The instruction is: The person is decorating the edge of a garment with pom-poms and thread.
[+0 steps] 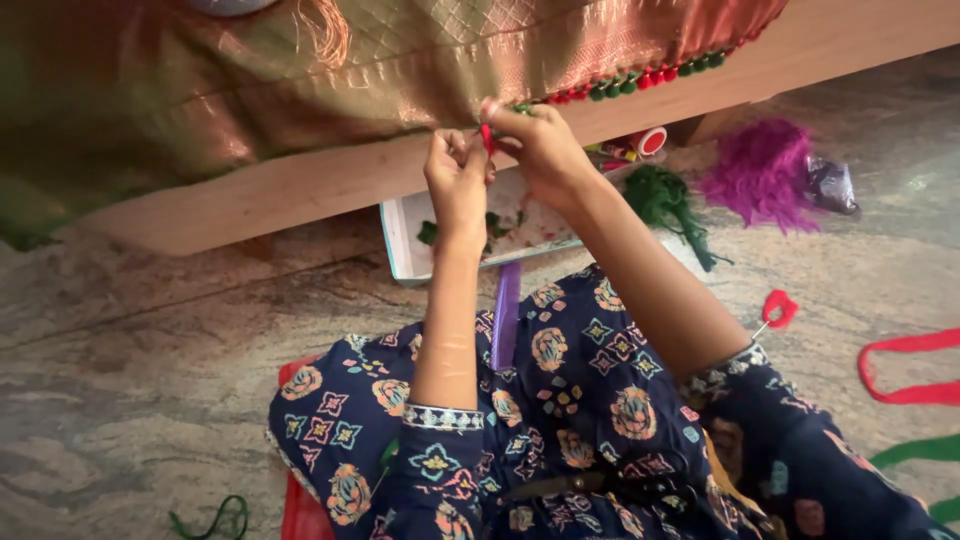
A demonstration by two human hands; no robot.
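Note:
A gold-green woven cloth [300, 70] with an orange-pink border hangs over a wooden bench edge [300, 185]. Red and green thread tassels [640, 80] run along its hem at the right. My left hand [458, 180] pinches the hem just below the cloth. Right beside it, my right hand [535, 145] holds a small red thread piece [487, 138] against the same spot on the hem. The two hands touch each other.
A white tray [400, 245] with green scraps lies under the bench. A purple comb [506, 315] rests on my lap. Green yarn [665, 200], a purple fluffy bundle [765, 170], red-handled scissors [778, 310], and red [905, 368] and green [915, 450] ribbons lie on the stone floor.

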